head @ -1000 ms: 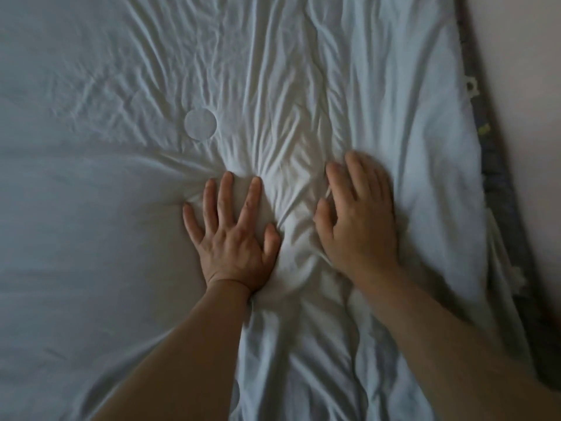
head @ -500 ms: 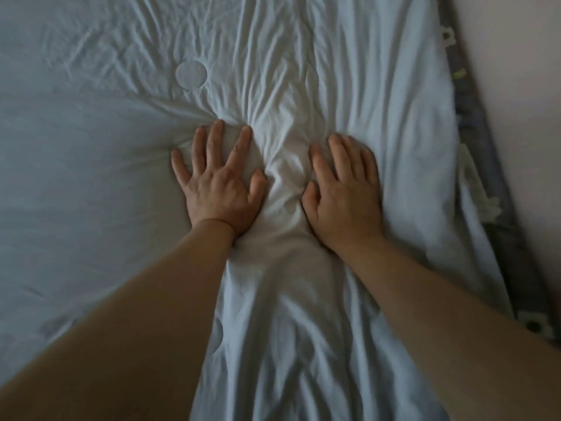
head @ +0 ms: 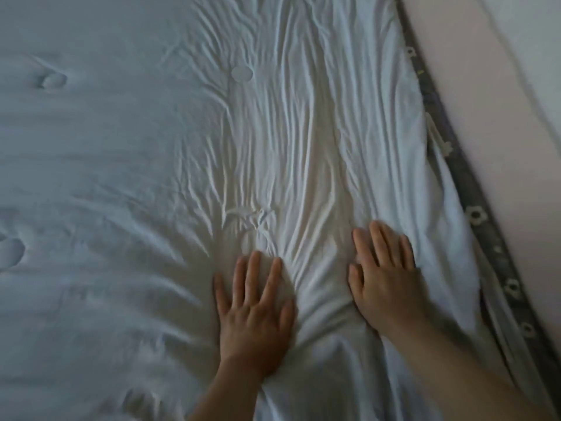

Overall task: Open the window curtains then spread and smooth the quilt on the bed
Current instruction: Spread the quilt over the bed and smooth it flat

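Quilt (head: pixel 121 177), white and creased, fills most of what I see on the feed, spread under both hands. I have the left hand (head: pixel 253 314) flat on it, palm down, fingers (head: pixel 250 275) straight and a little spread, holding nothing. The right hand (head: pixel 385 287) lies flat just beside it, fingers close together, pressing the cloth with nothing gripped.

Between the two hands the cloth is bunched into a ridge (head: pixel 318 302) of long folds that runs away from the fingertips toward the far end. Just beyond the left fingertips sits a small knot of creases (head: pixel 258 218). Well beyond that a round patch (head: pixel 242 73) shows on the cover. Out past the left hand's little finger the quilt is smoother, with a dimple (head: pixel 54 79) far off.

On the outer side of the right hand the quilt's edge drops onto a grey sheet (head: pixel 481 229) printed with pale flowers, and past that strip runs a pale surface (head: pixel 485 117). Both forearms are bare. My picture is slightly blurred.
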A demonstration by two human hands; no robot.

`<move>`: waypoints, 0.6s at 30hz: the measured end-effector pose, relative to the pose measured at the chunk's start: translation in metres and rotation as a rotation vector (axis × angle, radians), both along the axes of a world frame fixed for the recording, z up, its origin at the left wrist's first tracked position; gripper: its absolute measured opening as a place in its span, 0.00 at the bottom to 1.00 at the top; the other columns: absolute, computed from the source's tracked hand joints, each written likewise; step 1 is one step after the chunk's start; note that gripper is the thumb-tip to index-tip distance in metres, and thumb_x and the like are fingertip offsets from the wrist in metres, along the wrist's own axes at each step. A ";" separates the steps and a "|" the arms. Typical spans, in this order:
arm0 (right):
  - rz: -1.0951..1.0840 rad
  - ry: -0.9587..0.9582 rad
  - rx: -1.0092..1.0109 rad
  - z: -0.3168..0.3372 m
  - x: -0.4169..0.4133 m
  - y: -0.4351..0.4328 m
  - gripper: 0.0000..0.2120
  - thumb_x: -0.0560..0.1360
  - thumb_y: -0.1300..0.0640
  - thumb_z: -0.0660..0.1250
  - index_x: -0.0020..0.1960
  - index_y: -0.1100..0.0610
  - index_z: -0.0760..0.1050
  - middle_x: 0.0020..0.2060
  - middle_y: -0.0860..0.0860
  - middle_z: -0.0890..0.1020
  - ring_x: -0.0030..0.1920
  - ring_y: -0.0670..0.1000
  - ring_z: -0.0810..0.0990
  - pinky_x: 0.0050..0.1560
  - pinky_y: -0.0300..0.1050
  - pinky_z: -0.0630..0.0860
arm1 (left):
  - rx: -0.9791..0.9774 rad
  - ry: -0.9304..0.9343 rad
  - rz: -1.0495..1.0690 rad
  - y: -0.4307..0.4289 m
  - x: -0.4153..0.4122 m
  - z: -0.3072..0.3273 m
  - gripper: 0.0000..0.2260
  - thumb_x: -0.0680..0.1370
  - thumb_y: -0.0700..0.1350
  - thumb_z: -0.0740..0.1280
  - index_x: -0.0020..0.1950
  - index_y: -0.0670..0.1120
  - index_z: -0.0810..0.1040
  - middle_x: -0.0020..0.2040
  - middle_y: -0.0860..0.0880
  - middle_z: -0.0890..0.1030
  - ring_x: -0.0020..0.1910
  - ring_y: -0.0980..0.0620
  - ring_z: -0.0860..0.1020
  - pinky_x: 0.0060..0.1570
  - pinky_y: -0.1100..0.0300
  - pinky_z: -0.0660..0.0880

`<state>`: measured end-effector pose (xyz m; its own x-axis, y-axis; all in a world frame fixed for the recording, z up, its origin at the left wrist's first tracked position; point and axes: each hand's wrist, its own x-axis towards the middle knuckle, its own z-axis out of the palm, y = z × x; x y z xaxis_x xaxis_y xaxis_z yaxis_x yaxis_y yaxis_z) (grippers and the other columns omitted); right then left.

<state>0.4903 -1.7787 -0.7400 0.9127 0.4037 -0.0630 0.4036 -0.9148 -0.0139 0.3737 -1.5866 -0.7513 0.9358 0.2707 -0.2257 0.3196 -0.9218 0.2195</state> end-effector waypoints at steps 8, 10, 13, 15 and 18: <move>-0.002 -0.106 -0.042 -0.033 -0.019 -0.005 0.28 0.75 0.49 0.53 0.75 0.51 0.62 0.74 0.57 0.63 0.75 0.58 0.60 0.73 0.59 0.49 | 0.046 -0.096 0.022 -0.001 -0.008 -0.020 0.30 0.74 0.63 0.55 0.75 0.59 0.59 0.77 0.48 0.59 0.77 0.43 0.55 0.71 0.35 0.47; -0.009 -0.131 -0.051 -0.034 -0.021 -0.006 0.27 0.76 0.49 0.53 0.75 0.50 0.61 0.74 0.57 0.62 0.75 0.57 0.59 0.73 0.60 0.48 | 0.047 -0.113 0.024 -0.001 -0.009 -0.020 0.29 0.74 0.63 0.54 0.76 0.60 0.58 0.78 0.48 0.58 0.77 0.44 0.53 0.72 0.35 0.46; -0.025 -0.153 -0.046 -0.035 -0.026 -0.005 0.27 0.77 0.49 0.52 0.75 0.50 0.61 0.75 0.57 0.61 0.75 0.57 0.58 0.73 0.61 0.48 | 0.063 -0.135 0.020 -0.002 -0.009 -0.023 0.29 0.74 0.63 0.53 0.76 0.60 0.58 0.78 0.48 0.57 0.77 0.45 0.52 0.72 0.35 0.45; -0.032 -0.165 -0.030 -0.036 -0.026 -0.003 0.27 0.77 0.48 0.52 0.75 0.50 0.61 0.75 0.57 0.61 0.75 0.58 0.59 0.72 0.62 0.48 | 0.079 -0.149 0.020 0.001 -0.008 -0.025 0.29 0.74 0.63 0.52 0.76 0.60 0.57 0.78 0.48 0.57 0.77 0.44 0.52 0.72 0.35 0.44; -0.041 -0.163 -0.048 -0.035 -0.028 -0.003 0.27 0.77 0.48 0.51 0.75 0.50 0.61 0.75 0.58 0.61 0.75 0.58 0.58 0.72 0.64 0.48 | 0.091 -0.181 0.017 0.001 -0.007 -0.026 0.29 0.75 0.63 0.52 0.76 0.61 0.57 0.78 0.48 0.56 0.77 0.45 0.52 0.72 0.36 0.45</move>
<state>0.4623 -1.7815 -0.7754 0.9281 0.3657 0.0694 0.3590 -0.9287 0.0925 0.3667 -1.5854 -0.7774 0.9540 0.2985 -0.0276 0.2982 -0.9353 0.1905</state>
